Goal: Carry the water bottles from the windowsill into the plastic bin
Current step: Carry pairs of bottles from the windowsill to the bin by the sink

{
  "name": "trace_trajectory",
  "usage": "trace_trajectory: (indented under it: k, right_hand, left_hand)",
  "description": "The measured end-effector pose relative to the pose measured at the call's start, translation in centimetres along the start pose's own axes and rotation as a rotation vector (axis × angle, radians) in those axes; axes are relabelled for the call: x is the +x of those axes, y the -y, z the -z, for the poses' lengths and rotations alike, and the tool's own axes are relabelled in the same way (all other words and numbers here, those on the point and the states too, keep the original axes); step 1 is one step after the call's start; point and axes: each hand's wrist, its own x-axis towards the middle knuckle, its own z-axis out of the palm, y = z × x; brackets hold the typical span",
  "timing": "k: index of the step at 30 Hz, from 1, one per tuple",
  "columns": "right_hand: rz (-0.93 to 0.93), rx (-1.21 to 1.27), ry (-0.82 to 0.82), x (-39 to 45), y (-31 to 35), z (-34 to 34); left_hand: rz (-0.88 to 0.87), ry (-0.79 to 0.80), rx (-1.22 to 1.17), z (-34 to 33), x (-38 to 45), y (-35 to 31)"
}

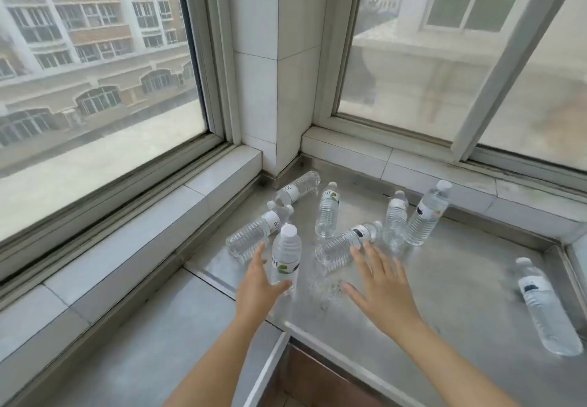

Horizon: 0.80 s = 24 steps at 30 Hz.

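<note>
At the far left, a lying bottle (251, 235) rested on the metal windowsill (444, 279), cap pointing toward the corner pillar (270, 89). Just beside it, the left hand (257, 286) curled around an upright bottle (285, 257), thumb across its lower front and fingers behind it, with the bottle's base at the sill. Behind these, another lying bottle (298, 188) sat close to the foot of the pillar. Further right stood an upright bottle with a green mark on its label (328, 209), and in front of it lay a bottle (346, 244) on its side. The right hand (381, 286) hovered flat with fingers spread and straight, holding nothing, its fingertips near that lying bottle's side. Beyond it stood two more bottles close together, a shorter one (395, 219) and a taller one (428, 214). Well apart at the far right, a last bottle (544, 306) lay alone on the sill.
</note>
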Motion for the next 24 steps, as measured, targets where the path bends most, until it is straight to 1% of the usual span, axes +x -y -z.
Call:
trace_trajectory:
  k: [2,5,7,9,10,12,14,15,16,19,24]
  right_hand:
    - [-0.047,0.029,0.063,1.5,-1.3,-1.3]
    - [-0.134,0.109,0.114,4.0,-2.9,-4.1]
    - [-0.199,0.200,0.119,5.7,-3.8,-5.9]
    - [-0.297,0.329,0.135,7.2,-4.6,-7.3]
    - [-0.399,0.442,0.165,8.0,-4.9,-8.3]
    - [-0.694,0.751,0.208,9.6,-5.3,-9.5]
    - [-0.954,1.091,0.189,11.2,-5.3,-10.5]
    - [-1.053,1.199,0.167,12.0,-5.3,-10.9]
    - [-1.129,1.247,0.154,12.8,-5.3,-11.2]
    - [-1.256,1.219,0.141,15.0,-5.0,-11.9]
    - [-1.358,1.086,0.132,17.3,-4.1,-12.6]
  left_hand:
    - [0.035,-0.024,-0.105,-1.4,1.2,0.0]
    - [0.101,0.019,-0.282,-3.4,2.3,0.5]
    - [0.147,-0.029,-0.334,-4.5,2.9,0.0]
    - [0.203,-0.094,-0.333,-5.2,3.3,-0.7]
    - [0.226,-0.123,-0.316,-5.5,3.6,-1.2]
    - [0.242,-0.148,-0.277,-5.6,4.2,-2.1]
    - [0.248,-0.159,-0.241,-5.7,4.9,-2.7]
    - [0.258,-0.162,-0.236,-5.7,5.3,-3.0]
    - [0.275,-0.170,-0.245,-5.7,5.6,-3.2]
    - [0.355,-0.174,-0.277,-5.8,6.5,-3.5]
    - [0.458,-0.158,-0.384,-5.6,7.3,-3.6]
